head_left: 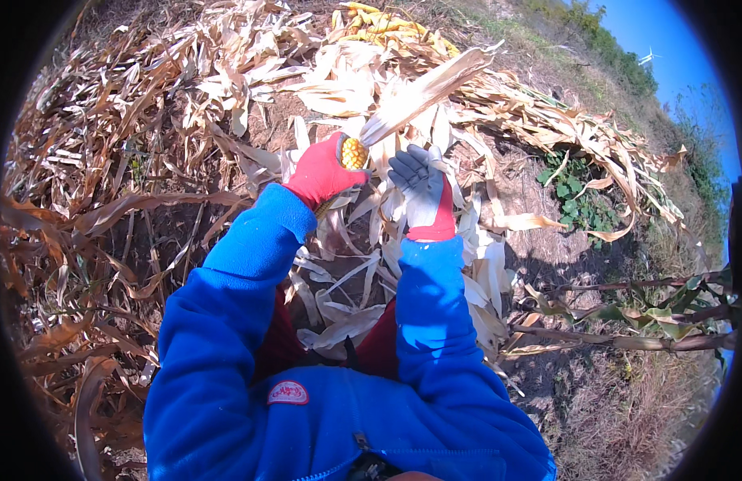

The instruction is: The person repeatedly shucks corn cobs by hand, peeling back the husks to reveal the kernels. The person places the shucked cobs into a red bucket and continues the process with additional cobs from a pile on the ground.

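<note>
My left hand (323, 171), in a red glove, is closed round an ear of corn (354, 154) whose yellow kernels show at the upper end. Part of the ear is hidden by the glove. To its right, my right hand (423, 186) is turned palm up in a glove with a grey palm and red cuff, its fingers stretched out. Just beyond both hands, a long dry husk leaf (427, 92) slants up to the right; whether it touches either hand I cannot tell. Pale husks (339, 88) lie around and below the hands.
A heap of yellow corn ears (387, 26) lies at the far side. Dry stalks and leaves (106, 160) cover the ground on the left. Green weeds (579, 196) grow at the right, and cut stalks (627, 343) reach in from the right edge.
</note>
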Demonstrator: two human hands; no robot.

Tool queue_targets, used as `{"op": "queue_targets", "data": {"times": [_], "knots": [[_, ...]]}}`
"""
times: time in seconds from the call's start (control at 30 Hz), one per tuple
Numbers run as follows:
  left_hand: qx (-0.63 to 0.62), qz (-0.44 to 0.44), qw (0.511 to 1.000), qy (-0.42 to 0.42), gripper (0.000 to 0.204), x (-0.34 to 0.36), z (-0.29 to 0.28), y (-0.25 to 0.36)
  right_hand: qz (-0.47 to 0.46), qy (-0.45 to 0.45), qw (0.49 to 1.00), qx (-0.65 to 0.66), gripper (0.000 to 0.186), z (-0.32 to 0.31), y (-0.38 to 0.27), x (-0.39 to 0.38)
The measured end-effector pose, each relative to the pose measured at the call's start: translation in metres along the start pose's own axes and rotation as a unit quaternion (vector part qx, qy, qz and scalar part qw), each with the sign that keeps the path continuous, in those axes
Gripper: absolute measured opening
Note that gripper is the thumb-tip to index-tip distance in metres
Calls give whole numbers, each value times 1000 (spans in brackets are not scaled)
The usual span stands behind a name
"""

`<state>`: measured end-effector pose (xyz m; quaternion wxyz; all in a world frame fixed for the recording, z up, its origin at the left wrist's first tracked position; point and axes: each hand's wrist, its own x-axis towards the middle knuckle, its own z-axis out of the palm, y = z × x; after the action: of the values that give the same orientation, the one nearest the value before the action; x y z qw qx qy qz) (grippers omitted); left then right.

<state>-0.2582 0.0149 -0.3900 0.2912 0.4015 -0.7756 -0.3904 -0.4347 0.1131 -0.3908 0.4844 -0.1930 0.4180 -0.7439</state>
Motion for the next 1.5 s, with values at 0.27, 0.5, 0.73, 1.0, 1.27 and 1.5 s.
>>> {"op": "queue_targets", "data": {"times": [0.27,0.5,0.73,1.0,1.27,1.5], "knots": [[93,51,994,-37,63,-5,19,7,-129,99,986,-37,57,-17,-50,-5],[193,54,977,-72,82,-8,29,14,-206,114,942,-238,37,-30,-47,-6],[4,31,993,-112,75,-1,32,-12,-108,68,991,-38,39,-23,-42,-7],[-72,36,975,-209,66,-5,35,-3,-131,44,984,112,44,-29,-44,2],[12,-75,995,-66,66,11,3,-9,-158,257,936,181,40,-111,-77,21],[-56,-78,995,9,67,12,-7,19,-67,-66,992,-89,49,-42,-17,12]]}}
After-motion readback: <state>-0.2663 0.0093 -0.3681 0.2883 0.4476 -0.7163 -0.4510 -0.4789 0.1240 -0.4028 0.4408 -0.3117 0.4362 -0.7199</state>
